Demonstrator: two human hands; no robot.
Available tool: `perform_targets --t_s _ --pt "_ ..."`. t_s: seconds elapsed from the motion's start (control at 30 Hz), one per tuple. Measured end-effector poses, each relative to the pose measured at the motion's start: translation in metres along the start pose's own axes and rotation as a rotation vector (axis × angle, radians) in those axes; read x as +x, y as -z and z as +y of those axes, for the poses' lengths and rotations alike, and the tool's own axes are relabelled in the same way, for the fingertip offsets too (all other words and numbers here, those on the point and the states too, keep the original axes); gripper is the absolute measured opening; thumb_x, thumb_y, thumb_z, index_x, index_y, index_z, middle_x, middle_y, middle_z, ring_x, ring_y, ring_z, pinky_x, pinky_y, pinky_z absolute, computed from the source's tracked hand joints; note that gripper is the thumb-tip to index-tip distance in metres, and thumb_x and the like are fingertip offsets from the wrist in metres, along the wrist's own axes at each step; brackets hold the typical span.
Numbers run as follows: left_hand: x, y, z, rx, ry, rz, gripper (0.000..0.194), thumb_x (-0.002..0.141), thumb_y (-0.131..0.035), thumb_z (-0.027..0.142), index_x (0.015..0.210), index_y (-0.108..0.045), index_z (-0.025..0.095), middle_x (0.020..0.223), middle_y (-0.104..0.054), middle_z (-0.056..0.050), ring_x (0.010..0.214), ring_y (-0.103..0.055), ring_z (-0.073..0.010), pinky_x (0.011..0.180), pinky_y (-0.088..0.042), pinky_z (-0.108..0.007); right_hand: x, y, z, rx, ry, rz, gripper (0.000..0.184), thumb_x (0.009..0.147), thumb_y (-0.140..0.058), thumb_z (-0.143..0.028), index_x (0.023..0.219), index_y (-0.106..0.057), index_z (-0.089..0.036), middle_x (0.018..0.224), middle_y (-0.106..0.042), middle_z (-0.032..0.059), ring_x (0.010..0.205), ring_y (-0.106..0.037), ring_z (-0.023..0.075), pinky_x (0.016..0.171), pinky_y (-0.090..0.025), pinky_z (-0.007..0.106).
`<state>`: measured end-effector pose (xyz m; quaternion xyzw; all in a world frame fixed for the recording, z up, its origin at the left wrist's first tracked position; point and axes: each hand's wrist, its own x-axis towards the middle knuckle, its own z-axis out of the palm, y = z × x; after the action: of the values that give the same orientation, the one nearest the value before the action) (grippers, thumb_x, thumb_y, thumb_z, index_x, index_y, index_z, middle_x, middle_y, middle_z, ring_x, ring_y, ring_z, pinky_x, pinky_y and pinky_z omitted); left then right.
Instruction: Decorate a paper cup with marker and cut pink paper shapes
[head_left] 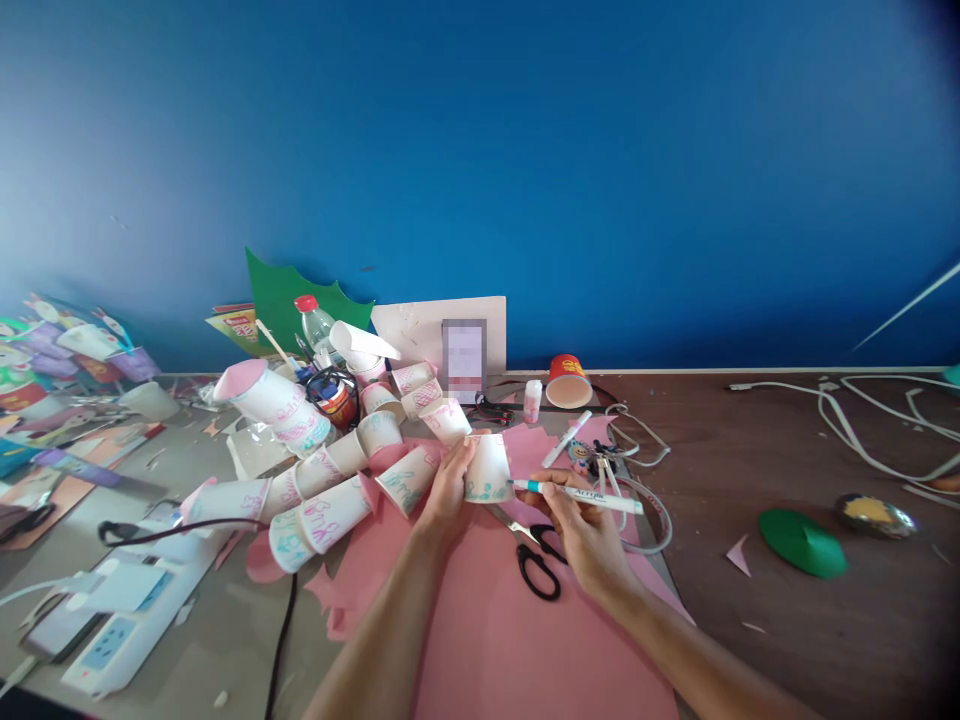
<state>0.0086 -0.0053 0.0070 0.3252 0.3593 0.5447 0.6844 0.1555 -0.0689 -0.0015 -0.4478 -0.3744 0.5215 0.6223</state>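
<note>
My left hand (448, 482) grips a white paper cup (487, 462) by its left side; green marks run along the cup's lower edge. Between the fingers of my right hand (579, 530) is a white acrylic marker (604, 498) with a teal band, its tip at or very near the cup's right side. Below the cup, black-handled scissors (538, 572) lie on a large pink paper sheet (517, 655). To the left sit several paper cups (337, 515) with pink and green scribbles, many tipped over or nested.
A power strip (112, 640) with cables lies at the left. Behind the cups stand a red-capped bottle (311, 318) and a blurred-out phone (464, 362). A red and yellow paper cup (568, 382) rests near the blue wall. Farther right are a green paper cone (802, 542) and white cables (832, 410).
</note>
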Motion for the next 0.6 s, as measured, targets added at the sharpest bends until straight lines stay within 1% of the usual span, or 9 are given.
perform_targets --t_s 0.07,0.2,0.3,0.43,0.53,0.6 --pt "-0.0003 0.0006 -0.0001 0.01 -0.01 0.0 0.047 0.073 -0.07 0.05 0.101 -0.066 0.012 0.082 -0.07 -0.007 0.08 -0.066 -0.0229 0.07 -0.05 -0.03 0.0001 0.0003 0.0004 -0.005 0.004 -0.003 0.031 0.078 -0.068 -0.05 0.087 -0.067 -0.021 0.078 -0.071 0.0023 0.076 -0.068 0.0215 0.07 -0.053 0.033" --pt "0.001 0.0039 -0.003 0.015 0.001 -0.024 0.049 0.076 -0.067 0.051 0.106 -0.065 0.012 0.082 -0.07 -0.008 0.078 -0.066 -0.0229 0.07 -0.05 -0.031 -0.0001 0.0013 0.0019 -0.025 0.016 -0.022 0.029 0.08 -0.066 -0.049 0.088 -0.066 -0.021 0.077 -0.07 0.0023 0.078 -0.068 0.0221 0.071 -0.052 0.033" --pt "0.0026 0.0053 -0.0049 0.024 -0.01 -0.008 0.047 0.076 -0.067 0.05 0.104 -0.065 0.012 0.084 -0.07 -0.008 0.079 -0.065 -0.0223 0.071 -0.05 -0.031 -0.001 0.0024 0.0025 -0.029 0.026 -0.036 0.025 0.082 -0.065 -0.046 0.089 -0.066 -0.022 0.077 -0.07 0.0012 0.078 -0.067 0.0206 0.072 -0.05 0.032" --pt "0.0037 0.0047 -0.0049 0.023 -0.022 0.009 0.044 0.075 -0.068 0.048 0.101 -0.066 0.013 0.088 -0.07 -0.008 0.082 -0.065 -0.0216 0.073 -0.049 -0.03 -0.0024 0.0027 -0.0001 -0.049 0.011 -0.039 0.025 0.081 -0.065 -0.046 0.088 -0.065 -0.022 0.074 -0.069 0.0004 0.075 -0.065 0.0196 0.062 -0.048 0.028" --pt "0.0028 0.0028 -0.0032 0.011 -0.003 0.007 0.046 0.073 -0.069 0.05 0.1 -0.066 0.013 0.083 -0.07 -0.007 0.08 -0.066 -0.023 0.071 -0.05 -0.031 -0.0024 0.002 -0.0018 -0.072 -0.019 -0.042 0.025 0.081 -0.064 -0.047 0.086 -0.064 -0.022 0.069 -0.067 -0.0001 0.069 -0.063 0.0187 0.052 -0.043 0.025" --pt "0.0016 0.0012 -0.002 0.001 0.008 0.006 0.047 0.073 -0.069 0.05 0.101 -0.065 0.013 0.08 -0.069 -0.007 0.079 -0.066 -0.0237 0.071 -0.05 -0.032 -0.0016 0.002 -0.0008 -0.067 -0.01 -0.046 0.025 0.082 -0.063 -0.046 0.085 -0.064 -0.022 0.069 -0.067 -0.0003 0.067 -0.063 0.0182 0.053 -0.044 0.026"
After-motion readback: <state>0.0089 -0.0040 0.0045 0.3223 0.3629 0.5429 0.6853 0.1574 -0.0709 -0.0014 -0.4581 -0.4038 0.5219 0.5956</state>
